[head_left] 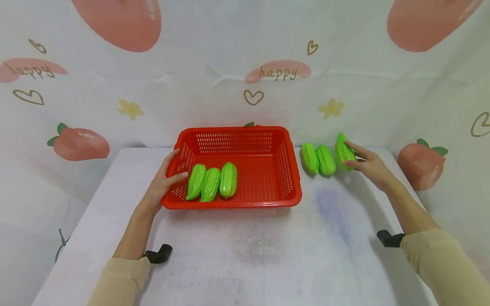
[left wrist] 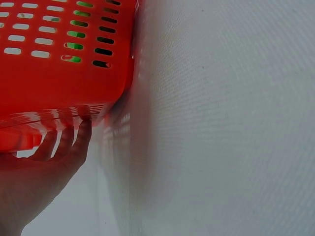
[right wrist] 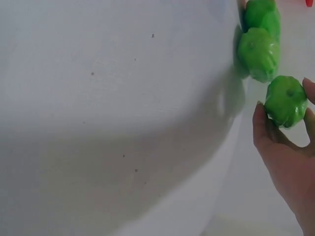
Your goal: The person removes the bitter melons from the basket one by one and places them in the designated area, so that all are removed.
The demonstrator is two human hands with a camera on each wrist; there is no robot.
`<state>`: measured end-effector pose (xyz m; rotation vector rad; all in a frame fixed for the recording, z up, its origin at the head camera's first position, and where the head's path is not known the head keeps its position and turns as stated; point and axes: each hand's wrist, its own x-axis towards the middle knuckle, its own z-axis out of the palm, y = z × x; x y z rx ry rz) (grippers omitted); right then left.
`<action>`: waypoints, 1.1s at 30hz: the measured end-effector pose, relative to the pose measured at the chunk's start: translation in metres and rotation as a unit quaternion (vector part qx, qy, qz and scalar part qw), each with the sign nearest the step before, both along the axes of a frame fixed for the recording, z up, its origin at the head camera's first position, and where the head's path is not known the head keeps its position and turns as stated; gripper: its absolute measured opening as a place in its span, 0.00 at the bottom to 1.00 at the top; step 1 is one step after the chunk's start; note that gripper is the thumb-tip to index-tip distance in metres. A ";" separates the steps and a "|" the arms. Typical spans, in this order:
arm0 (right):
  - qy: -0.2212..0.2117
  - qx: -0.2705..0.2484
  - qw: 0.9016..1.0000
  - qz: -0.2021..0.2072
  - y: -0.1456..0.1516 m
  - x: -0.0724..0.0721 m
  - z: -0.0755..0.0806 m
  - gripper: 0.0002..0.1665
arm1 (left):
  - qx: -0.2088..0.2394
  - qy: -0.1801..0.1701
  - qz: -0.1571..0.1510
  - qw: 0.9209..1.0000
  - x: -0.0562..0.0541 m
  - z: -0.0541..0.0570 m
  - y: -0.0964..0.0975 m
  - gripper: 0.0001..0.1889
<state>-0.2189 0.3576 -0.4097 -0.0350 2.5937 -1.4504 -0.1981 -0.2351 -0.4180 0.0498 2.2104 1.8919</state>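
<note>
Green gourd (head_left: pixel 342 149): right grip (head_left: pixel 369 167). Basket (head_left: pixel 231 205): left grip (head_left: pixel 158 187).

Your right wrist view looks dim, a soft-edged shadow (right wrist: pixel 162 157) spreading across the table (right wrist: pixel 64 59) beside your right hand (right wrist: pixel 295 169).

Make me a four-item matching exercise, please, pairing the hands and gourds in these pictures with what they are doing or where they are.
Things:
1. Left hand
2. Three green gourds
3. Right hand
4. Two green gourds

Places and states:
A. Inside the red basket
B. Side by side on the white table
C. Gripping the basket's left side
D. Holding one green gourd

Pairs: 1-C, 2-A, 3-D, 4-B
</note>
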 end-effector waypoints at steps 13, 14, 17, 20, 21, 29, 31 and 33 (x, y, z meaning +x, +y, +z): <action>-0.007 0.022 1.000 0.017 0.009 -0.006 -0.020 0.45 | -0.007 -0.003 0.005 1.000 0.001 -0.001 0.000 0.39; -0.008 0.027 0.999 0.018 0.009 -0.007 -0.021 0.45 | -0.007 -0.002 0.004 1.000 0.001 -0.001 0.000 0.39; -0.014 0.042 0.999 0.019 0.010 -0.008 -0.022 0.45 | -0.007 0.002 0.005 1.000 0.000 -0.001 0.000 0.39; -0.016 0.054 0.998 0.019 0.010 -0.009 -0.022 0.45 | -0.007 0.002 0.005 1.000 0.000 -0.001 0.001 0.39; -0.016 0.054 0.998 0.018 0.009 -0.008 -0.022 0.45 | -0.007 0.001 0.005 1.000 0.000 -0.001 0.001 0.39; -0.010 0.046 0.999 0.009 0.005 -0.007 -0.026 0.47 | -0.007 0.002 0.004 1.000 0.000 -0.001 0.001 0.39; -0.010 0.050 0.999 0.015 0.004 -0.007 -0.026 0.46 | -0.007 0.002 0.005 1.000 -0.001 -0.001 0.001 0.39; -0.010 0.056 0.998 0.020 0.003 -0.007 -0.027 0.46 | -0.006 0.002 0.005 1.000 -0.001 -0.002 0.001 0.39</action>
